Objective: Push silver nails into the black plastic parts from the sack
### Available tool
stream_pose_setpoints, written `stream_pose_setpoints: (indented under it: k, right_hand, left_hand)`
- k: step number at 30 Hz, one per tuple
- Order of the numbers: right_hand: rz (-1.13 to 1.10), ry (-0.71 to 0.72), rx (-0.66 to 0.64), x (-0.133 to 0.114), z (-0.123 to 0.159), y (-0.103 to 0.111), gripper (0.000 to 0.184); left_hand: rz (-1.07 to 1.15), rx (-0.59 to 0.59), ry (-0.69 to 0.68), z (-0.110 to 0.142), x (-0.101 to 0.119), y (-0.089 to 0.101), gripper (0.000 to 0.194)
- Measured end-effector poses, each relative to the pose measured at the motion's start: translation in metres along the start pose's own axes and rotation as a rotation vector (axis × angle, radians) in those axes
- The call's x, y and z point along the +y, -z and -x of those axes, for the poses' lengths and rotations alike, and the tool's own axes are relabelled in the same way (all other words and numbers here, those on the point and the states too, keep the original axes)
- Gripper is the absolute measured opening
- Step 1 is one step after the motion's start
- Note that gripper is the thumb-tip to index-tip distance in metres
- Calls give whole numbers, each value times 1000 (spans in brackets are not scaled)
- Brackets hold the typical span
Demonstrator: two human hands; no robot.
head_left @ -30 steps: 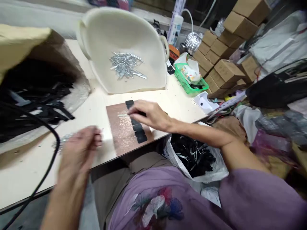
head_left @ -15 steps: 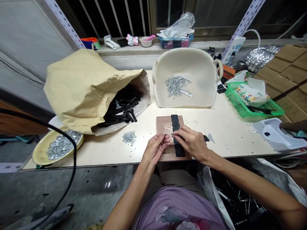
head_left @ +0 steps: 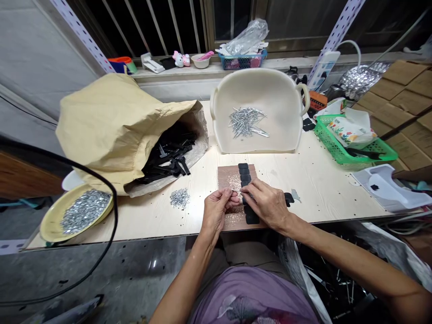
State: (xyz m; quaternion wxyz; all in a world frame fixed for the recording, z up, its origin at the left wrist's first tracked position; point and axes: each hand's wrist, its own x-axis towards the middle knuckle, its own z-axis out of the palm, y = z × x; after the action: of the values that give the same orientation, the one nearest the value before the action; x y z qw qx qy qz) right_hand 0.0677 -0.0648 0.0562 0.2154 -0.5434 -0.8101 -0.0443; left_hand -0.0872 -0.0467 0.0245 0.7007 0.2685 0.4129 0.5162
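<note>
My left hand (head_left: pixel 218 204) and my right hand (head_left: pixel 268 201) meet over a brown board (head_left: pixel 229 171), fingertips pinched close together. Between them shows a thin silvery metal pin (head_left: pixel 237 191), its ends hidden by the fingers. Whatever else sits in the fingertips is too small to make out. Under my right hand a column of black rounded pads (head_left: pixel 251 215) runs down the board. To the left lies a small heap of tiny metal pieces (head_left: pixel 180 198). Beyond the board, a cream basin (head_left: pixel 283 121) tipped toward me holds a pile of metal pins (head_left: pixel 247 121).
A large paper sack (head_left: pixel 111 121) lies open at left, spilling black plastic parts (head_left: pixel 172 157). A yellow bowl (head_left: pixel 50 227) of small metal pieces stands at the table's left edge. At right are a green basket (head_left: pixel 340 150) and a white plastic piece (head_left: pixel 388 184). A black cable loops at left.
The whole view has shifted slightly. Both hands remain pinched together over the board, with only small finger movement.
</note>
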Motion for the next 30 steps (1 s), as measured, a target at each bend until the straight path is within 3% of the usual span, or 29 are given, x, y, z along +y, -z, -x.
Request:
stream_pose_setpoints:
  k: [10, 14, 18, 22, 30]
  right_hand:
    - [-145, -104, -54, 5, 5, -9, 20]
    - [-410, -171, -90, 11, 2, -15, 19]
    - [-639, -201, -72, 18, 0, -20, 13]
    - [-608, -186, -24, 21, 5, -22, 13]
    - [-592, -203, -89, 39, 1, -20, 15]
  left_hand:
    - [-111, 22, -104, -6, -9, -2, 29]
    - [-196, 64, -155, -6, -11, -2, 29]
    - [-172, 53, -120, -8, -11, -3, 30]
    - [-156, 29, -83, -11, -11, -5, 30]
    - [-237, 10, -53, -15, -12, -10, 37]
